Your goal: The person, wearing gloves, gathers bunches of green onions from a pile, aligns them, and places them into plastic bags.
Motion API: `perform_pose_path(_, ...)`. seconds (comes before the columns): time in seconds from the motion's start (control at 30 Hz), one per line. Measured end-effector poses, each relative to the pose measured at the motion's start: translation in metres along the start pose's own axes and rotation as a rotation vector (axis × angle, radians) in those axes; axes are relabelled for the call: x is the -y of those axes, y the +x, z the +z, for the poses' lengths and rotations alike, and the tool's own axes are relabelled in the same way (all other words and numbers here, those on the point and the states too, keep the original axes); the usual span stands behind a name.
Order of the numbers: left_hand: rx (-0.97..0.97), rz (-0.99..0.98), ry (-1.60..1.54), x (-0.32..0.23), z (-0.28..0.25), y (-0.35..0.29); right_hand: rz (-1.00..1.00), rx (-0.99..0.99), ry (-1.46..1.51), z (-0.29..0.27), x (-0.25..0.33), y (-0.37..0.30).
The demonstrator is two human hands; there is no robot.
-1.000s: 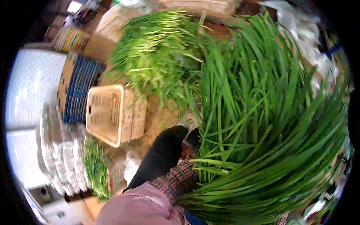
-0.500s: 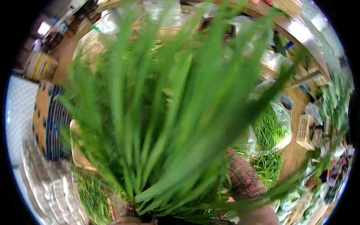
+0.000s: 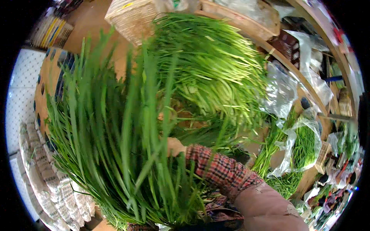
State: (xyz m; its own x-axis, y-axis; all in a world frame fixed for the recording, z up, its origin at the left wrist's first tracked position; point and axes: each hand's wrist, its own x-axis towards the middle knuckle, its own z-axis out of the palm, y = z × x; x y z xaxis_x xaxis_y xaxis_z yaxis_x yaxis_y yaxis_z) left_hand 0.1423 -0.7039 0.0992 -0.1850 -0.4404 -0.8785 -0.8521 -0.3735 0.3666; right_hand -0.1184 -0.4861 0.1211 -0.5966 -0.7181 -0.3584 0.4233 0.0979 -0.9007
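A big bunch of garlic chives (image 3: pixel 127 146), long flat green leaves, stands up in front of me and fans out toward the left. My right hand (image 3: pixel 176 147) reaches in from the right, its back and wrist showing beside the leaves. Its fingers are hidden behind them, so what they hold does not show. My left hand is hidden under the bunch; only a bit of checked sleeve (image 3: pixel 139 228) shows at the lower edge. Beyond lies a large heap of garlic chives (image 3: pixel 208 65), pale stem ends pointing right.
A woven-looking pale crate (image 3: pixel 131 19) stands behind the heap, with a wooden tray (image 3: pixel 239 17) beside it. Clear plastic bags (image 3: pixel 281 90) lie at right, one around more greens (image 3: pixel 304 148). Stacked white packs (image 3: pixel 46 177) line the left. A wooden rail curves along the right.
The bunch has swung left and lower, uncovering the heap beyond. My right forearm has moved up and inward, its hand now at the leaves. The view has shifted too.
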Motion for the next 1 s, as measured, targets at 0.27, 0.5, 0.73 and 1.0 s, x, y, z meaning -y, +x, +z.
perform_pose_path(0.27,-0.029,0.089,-0.077,-0.047,-0.097,0.125,0.323,-0.006,-0.635,0.045,-0.014,0.154)
perform_pose_path(0.5,-0.107,-0.14,-0.681,-0.069,0.018,0.142,0.065,-0.262,0.033,-0.024,-0.117,0.039)
perform_pose_path(0.73,0.082,0.411,-0.527,-0.008,-0.01,0.148,0.108,-0.344,0.271,-0.07,-0.112,-0.079)
perform_pose_path(1.0,-0.037,1.119,0.56,-0.069,0.189,0.001,0.419,-0.76,0.351,-0.072,-0.165,-0.255)
